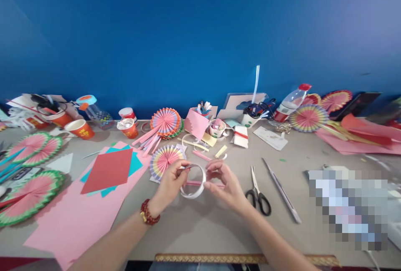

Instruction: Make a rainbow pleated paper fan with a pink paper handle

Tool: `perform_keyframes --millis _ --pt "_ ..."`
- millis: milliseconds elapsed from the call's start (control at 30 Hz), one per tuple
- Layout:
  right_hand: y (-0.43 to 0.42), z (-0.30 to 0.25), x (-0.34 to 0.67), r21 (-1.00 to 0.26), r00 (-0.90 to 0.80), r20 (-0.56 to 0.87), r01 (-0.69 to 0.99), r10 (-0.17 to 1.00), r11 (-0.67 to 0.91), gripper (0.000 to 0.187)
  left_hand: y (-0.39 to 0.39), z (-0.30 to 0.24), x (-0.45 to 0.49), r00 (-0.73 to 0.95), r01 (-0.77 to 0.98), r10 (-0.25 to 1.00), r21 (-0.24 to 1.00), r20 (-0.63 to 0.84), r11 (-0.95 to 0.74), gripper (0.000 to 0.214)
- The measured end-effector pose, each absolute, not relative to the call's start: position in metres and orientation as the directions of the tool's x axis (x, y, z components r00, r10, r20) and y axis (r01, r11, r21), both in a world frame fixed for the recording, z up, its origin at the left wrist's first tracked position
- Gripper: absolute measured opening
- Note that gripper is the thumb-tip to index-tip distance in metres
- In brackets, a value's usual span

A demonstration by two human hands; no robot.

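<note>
A roll of white tape (191, 196) is held up in front of me, its open ring facing me. My left hand (171, 183), with a red beaded bracelet at the wrist, grips the roll's upper left side with thumb and fingers pinched. On the other side my right hand (227, 183) is curled, its thumb and fingertips at the roll's right edge. A pleated paper fan (166, 160) in pastel colours lies just behind my left hand. Partly hidden behind the roll and my right hand is a pink paper strip (192, 183).
Black-handled scissors (258, 200) and a grey utility knife (282, 191) lie to the right. Pink paper sheets (72, 221) with a red sheet (108, 170) cover the left. Paper cups (79, 129), more fans (308, 117) and a bottle (290, 104) line the blue wall.
</note>
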State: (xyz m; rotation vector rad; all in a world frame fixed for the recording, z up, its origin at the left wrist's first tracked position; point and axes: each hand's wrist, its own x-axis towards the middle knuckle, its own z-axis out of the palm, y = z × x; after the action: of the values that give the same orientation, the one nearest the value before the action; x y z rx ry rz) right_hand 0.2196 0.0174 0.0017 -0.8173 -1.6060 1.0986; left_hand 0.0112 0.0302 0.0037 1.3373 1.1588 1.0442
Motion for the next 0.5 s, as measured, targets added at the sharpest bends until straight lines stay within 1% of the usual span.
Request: perform_keyframes --millis 33,67,100,133,200,267,300,333,400,467,500 --pt "0.017 0.004 0.222 -0.861 -0.316 0.444 0.110 0.838 0.497 0.037 0.030 0.004 0.011 0.164 0.083 0.986 0.996 -0.039 0.025 0.025" --pt "0.017 0.007 0.223 -0.770 -0.381 0.514 0.188 0.768 0.609 0.044 0.029 0.004 0.011 0.176 0.058 0.982 0.997 -0.065 0.055 0.025" --pt "0.018 0.010 0.224 -0.679 -0.452 0.559 0.232 0.695 0.697 0.048 0.028 0.003 0.011 0.200 0.015 0.975 0.995 -0.098 0.096 0.025" --pt "0.018 0.012 0.224 -0.598 -0.503 0.591 0.250 0.630 0.762 0.049 0.027 0.002 0.012 0.233 -0.035 0.963 0.989 -0.132 0.144 0.025" --pt "0.020 0.014 0.224 -0.490 -0.525 0.653 0.255 0.545 0.834 0.044 0.025 0.001 0.014 0.326 -0.108 0.925 0.965 -0.194 0.240 0.025" --pt "0.021 0.013 0.223 -0.463 -0.465 0.707 0.264 0.532 0.846 0.042 0.022 0.002 0.016 0.420 -0.103 0.877 0.947 -0.235 0.304 0.027" --pt "0.021 0.012 0.223 -0.471 -0.433 0.719 0.270 0.543 0.840 0.042 0.020 0.004 0.016 0.438 -0.087 0.869 0.951 -0.230 0.295 0.030" --pt "0.022 0.011 0.223 -0.490 -0.407 0.719 0.277 0.563 0.826 0.041 0.019 0.007 0.016 0.435 -0.073 0.880 0.967 -0.190 0.245 0.033" --pt "0.023 0.008 0.223 -0.542 -0.354 0.703 0.296 0.617 0.787 0.040 0.017 0.016 0.013 0.417 -0.053 0.909 0.997 -0.029 0.056 0.041" --pt "0.024 0.006 0.223 -0.568 -0.319 0.690 0.317 0.650 0.759 0.038 0.015 0.025 0.008 0.460 -0.042 0.880 0.993 0.117 -0.110 0.046" --pt "0.024 0.006 0.223 -0.570 -0.313 0.686 0.330 0.656 0.753 0.038 0.015 0.029 0.007 0.505 -0.041 0.853 0.990 0.136 -0.133 0.047"
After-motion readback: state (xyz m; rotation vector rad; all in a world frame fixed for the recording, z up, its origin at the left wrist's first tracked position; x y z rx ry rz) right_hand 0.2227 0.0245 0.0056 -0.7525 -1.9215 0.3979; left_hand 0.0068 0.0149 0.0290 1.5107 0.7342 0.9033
